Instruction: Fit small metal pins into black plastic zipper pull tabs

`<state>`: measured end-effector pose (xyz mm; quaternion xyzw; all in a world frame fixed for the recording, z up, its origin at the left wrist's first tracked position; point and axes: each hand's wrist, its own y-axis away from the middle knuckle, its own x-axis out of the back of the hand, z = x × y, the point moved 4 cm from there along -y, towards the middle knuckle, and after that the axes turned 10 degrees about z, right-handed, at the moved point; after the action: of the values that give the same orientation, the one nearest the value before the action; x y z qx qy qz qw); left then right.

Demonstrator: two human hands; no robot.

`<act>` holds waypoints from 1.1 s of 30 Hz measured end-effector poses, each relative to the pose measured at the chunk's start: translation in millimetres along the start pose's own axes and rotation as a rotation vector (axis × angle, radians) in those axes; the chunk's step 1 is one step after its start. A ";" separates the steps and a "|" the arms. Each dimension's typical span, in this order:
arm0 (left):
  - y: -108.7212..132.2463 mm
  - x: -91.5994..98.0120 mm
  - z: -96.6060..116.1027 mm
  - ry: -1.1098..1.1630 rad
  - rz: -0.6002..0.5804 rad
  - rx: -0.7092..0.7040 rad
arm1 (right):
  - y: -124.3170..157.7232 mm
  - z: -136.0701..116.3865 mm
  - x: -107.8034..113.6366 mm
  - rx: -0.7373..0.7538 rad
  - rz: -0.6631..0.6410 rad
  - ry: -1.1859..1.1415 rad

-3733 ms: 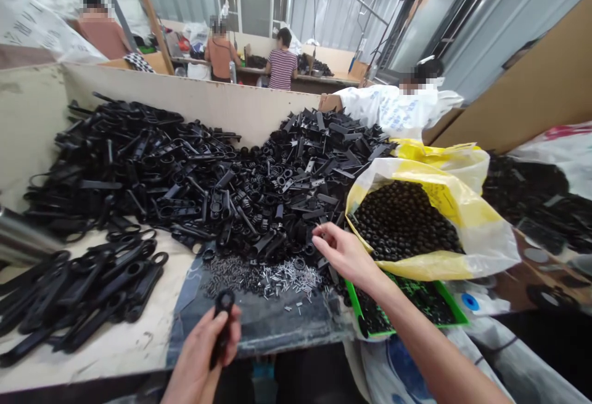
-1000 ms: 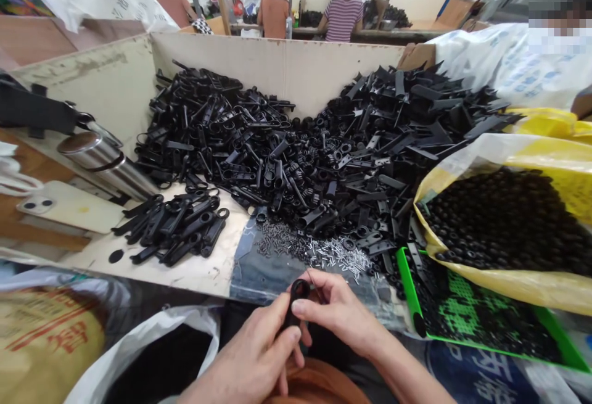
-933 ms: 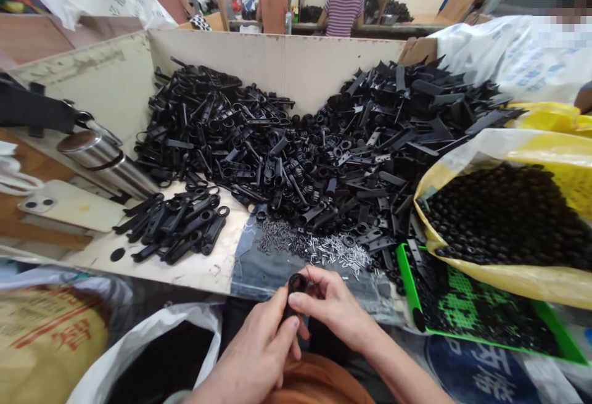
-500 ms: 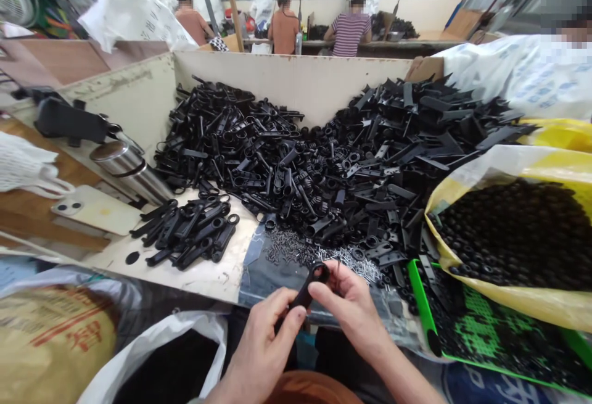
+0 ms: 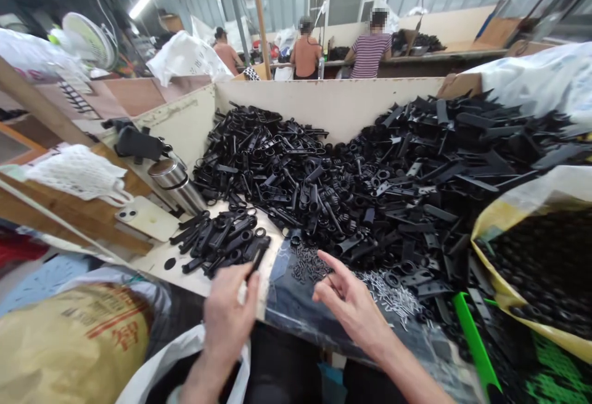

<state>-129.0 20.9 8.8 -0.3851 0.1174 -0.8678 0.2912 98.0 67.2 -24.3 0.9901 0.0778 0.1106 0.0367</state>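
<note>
My left hand (image 5: 230, 308) grips a long black plastic handle-like piece (image 5: 260, 253) between thumb and fingers, beside a small pile of similar ring-ended black pieces (image 5: 217, 237) on the pale board. To the right, my right hand (image 5: 349, 302) is raised over the dark work mat (image 5: 296, 311), index finger stretched and thumb apart from it. Its other fingers are curled, and I see nothing held there. Just beyond its fingertips lie small dark screws (image 5: 303, 265). Silver pins or screws (image 5: 393, 296) are scattered to its right.
A big heap of black plastic parts (image 5: 287, 176) fills the boxed bench. At left stand a steel flask (image 5: 178, 185) and a phone (image 5: 147, 218). On the right are a yellow-white sack (image 5: 485, 231) and a green tray (image 5: 476, 342). Several people sit farther back.
My hands have separated. The left has carried the black piece leftward to the small pile, while the right has let go of it and opened. The view has swung left and up.
</note>
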 end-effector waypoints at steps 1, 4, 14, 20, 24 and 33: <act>-13.9 8.7 -6.0 -0.144 0.057 -0.091 | -3.1 -2.1 5.1 0.019 0.011 0.037; -46.4 17.5 -20.5 -0.522 0.157 -0.262 | -12.5 -3.0 26.3 0.075 0.085 0.185; -53.7 -16.6 -53.4 -0.544 0.280 -0.358 | -37.1 -6.3 108.3 0.285 0.381 0.786; -31.6 -32.8 -12.0 -0.325 0.243 -0.404 | -62.1 -15.9 61.7 0.363 0.074 1.022; 0.9 -61.0 24.0 -0.008 -0.002 -0.327 | -73.6 -16.2 36.9 0.380 -0.032 1.155; 24.2 -115.7 67.0 0.198 -0.345 -0.123 | -76.2 -16.7 41.0 0.460 -0.110 1.259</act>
<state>-7.9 71.8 -25.7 -0.3294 0.1305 -0.9296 0.1011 122.6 149.8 -6.2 0.7140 0.1562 0.6454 -0.2219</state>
